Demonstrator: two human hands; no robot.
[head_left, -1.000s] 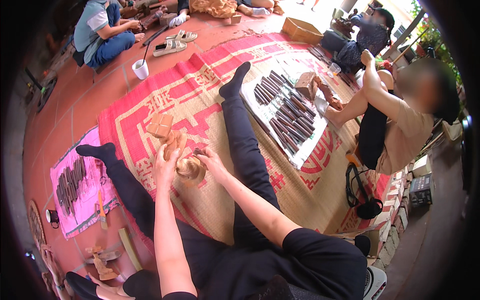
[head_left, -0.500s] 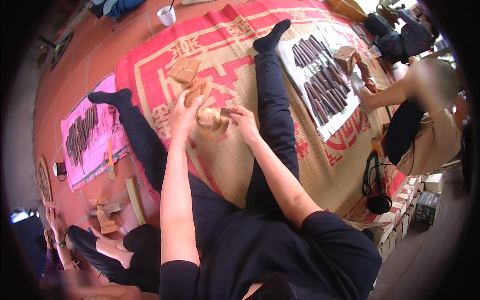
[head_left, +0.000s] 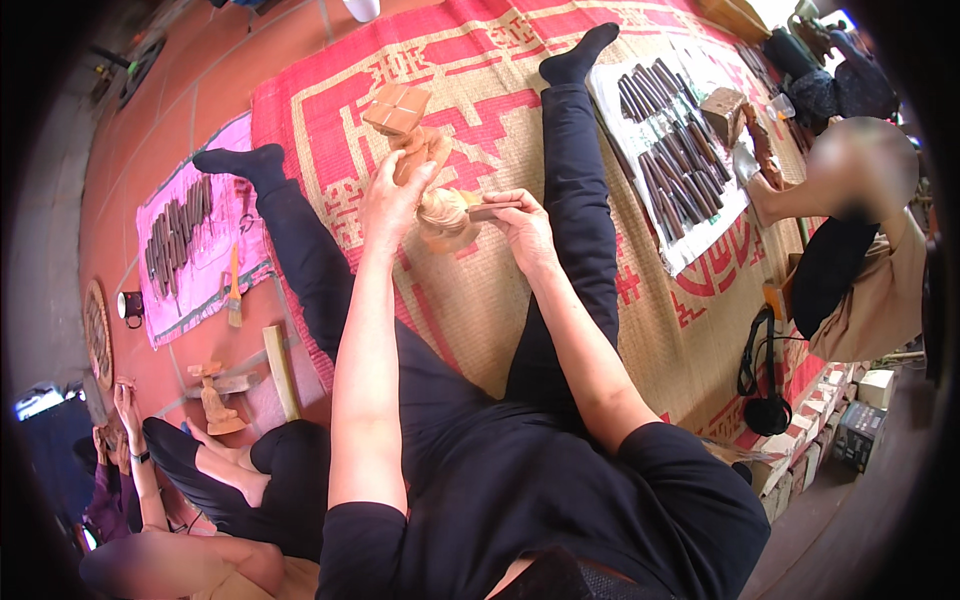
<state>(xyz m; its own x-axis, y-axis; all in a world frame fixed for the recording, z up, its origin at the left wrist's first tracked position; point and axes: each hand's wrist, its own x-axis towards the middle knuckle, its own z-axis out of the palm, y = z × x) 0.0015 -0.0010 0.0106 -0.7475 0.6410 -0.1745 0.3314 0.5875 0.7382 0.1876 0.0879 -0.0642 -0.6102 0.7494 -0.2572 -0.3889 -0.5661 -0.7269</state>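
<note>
Between my outstretched legs I hold a carved light-wood figure (head_left: pixel 424 148) tilted, its square base (head_left: pixel 397 108) pointing away and its rounded, grooved end (head_left: pixel 445 216) toward me. My left hand (head_left: pixel 390 208) is closed around the figure's middle. In my right hand (head_left: pixel 526 232) a slim brown-handled carving tool (head_left: pixel 492 211) is pinched between fingers and thumb. It lies roughly level, its left end at the rounded part of the figure. Whether its edge touches the wood is too small to tell.
A red and straw mat (head_left: pixel 470 330) lies under my legs. Rows of carving tools (head_left: pixel 684 170) rest on a white cloth at right, more on a pink cloth (head_left: pixel 225 200) at left. A brush (head_left: pixel 235 290) and another carved figure (head_left: pixel 216 405) are left. People sit on both sides.
The whole view has shifted, so the scene sits further right and higher. In my right hand the tool has turned, showing more of its length. My left hand keeps its hold on the figure.
</note>
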